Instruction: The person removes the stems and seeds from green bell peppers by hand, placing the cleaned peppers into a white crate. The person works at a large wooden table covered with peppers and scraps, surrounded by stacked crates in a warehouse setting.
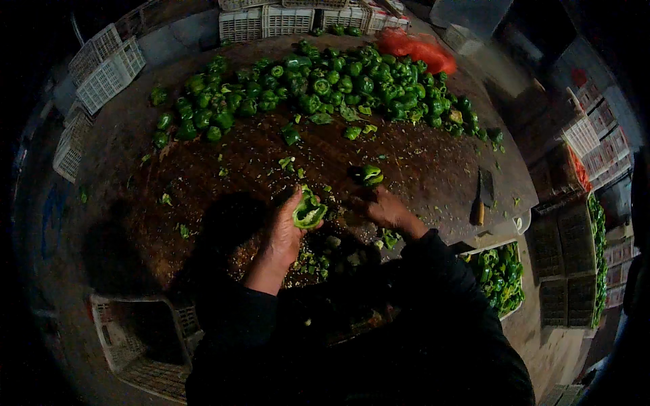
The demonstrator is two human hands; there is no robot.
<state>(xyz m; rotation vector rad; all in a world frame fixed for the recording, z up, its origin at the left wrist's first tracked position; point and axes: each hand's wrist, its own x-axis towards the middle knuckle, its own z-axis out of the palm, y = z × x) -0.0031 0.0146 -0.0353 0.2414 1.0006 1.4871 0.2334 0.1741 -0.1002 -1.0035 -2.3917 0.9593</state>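
Note:
In my left hand is a cut-open green bell pepper. Its hollow side faces up and pale seeds and pith show inside. My right hand is a little to the right, low over the table, with its fingers bent and partly in shadow. Whether it holds anything is too dark to tell. Just beyond those fingers is another cut pepper piece. Scattered seeds and green scraps cover the brown tabletop around both hands.
Many whole green peppers are heaped along the table's far side, beside a red mesh bag. A wooden-handled cleaver lies at the right. A crate of cut peppers stands below the right edge; a plastic crate sits lower left.

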